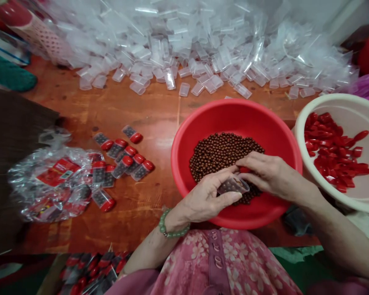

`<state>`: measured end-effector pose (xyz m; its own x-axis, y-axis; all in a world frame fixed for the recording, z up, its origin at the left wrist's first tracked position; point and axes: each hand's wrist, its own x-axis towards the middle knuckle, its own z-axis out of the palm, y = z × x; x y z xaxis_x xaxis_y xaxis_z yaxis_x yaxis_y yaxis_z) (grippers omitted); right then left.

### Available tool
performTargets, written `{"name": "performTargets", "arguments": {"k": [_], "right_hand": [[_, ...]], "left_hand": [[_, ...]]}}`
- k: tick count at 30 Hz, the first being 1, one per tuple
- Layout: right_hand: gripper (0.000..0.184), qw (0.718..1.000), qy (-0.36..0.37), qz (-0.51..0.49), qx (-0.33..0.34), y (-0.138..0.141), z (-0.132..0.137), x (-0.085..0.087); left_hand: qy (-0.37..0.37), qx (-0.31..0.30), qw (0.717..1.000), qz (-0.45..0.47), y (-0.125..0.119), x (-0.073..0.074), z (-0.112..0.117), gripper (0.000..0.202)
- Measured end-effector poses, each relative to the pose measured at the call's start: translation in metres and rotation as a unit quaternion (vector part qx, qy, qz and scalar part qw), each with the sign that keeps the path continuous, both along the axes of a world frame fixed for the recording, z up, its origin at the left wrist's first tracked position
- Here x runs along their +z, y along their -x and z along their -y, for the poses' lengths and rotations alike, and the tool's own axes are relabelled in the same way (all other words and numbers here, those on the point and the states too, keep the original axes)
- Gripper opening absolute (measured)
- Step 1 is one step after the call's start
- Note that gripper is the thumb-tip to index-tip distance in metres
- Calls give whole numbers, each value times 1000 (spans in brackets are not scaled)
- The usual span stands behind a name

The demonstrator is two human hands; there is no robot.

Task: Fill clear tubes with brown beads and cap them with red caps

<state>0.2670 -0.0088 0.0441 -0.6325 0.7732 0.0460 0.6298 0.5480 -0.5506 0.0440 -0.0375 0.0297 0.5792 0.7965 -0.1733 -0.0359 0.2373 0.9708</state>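
Observation:
My left hand point(209, 196) is closed round a small clear plastic tube point(233, 185) filled with dark brown beads, held over the red basin point(203, 123). My right hand point(269, 172) pinches a red cap point(244, 169) right at the tube's open end. Under both hands the basin holds a heap of small brown beads point(219, 151). A green bead bracelet point(167, 229) sits on my left wrist.
A cream basin point(341, 102) with red caps point(332, 147) stands at the right. Several filled, capped tubes point(126, 157) lie on the wooden table beside a clear bag point(49, 180) of them. Empty clear tubes point(184, 61) are heaped along the back. More filled tubes point(92, 270) lie bottom left.

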Motion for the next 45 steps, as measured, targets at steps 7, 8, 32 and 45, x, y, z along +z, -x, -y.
{"name": "performTargets", "arguments": {"k": [7, 8, 32, 45], "right_hand": [[18, 897, 239, -299, -222, 19, -11, 5], [16, 898, 231, -302, -223, 25, -9, 6], [14, 935, -14, -244, -256, 54, 13, -3], [18, 975, -129, -154, -95, 44, 10, 0]], "left_hand": [[60, 54, 995, 53, -4, -8, -2, 32], [68, 57, 994, 61, -5, -9, -2, 30], [21, 89, 995, 32, -5, -6, -5, 14], [-110, 79, 988, -78, -3, -9, -1, 16]]}}
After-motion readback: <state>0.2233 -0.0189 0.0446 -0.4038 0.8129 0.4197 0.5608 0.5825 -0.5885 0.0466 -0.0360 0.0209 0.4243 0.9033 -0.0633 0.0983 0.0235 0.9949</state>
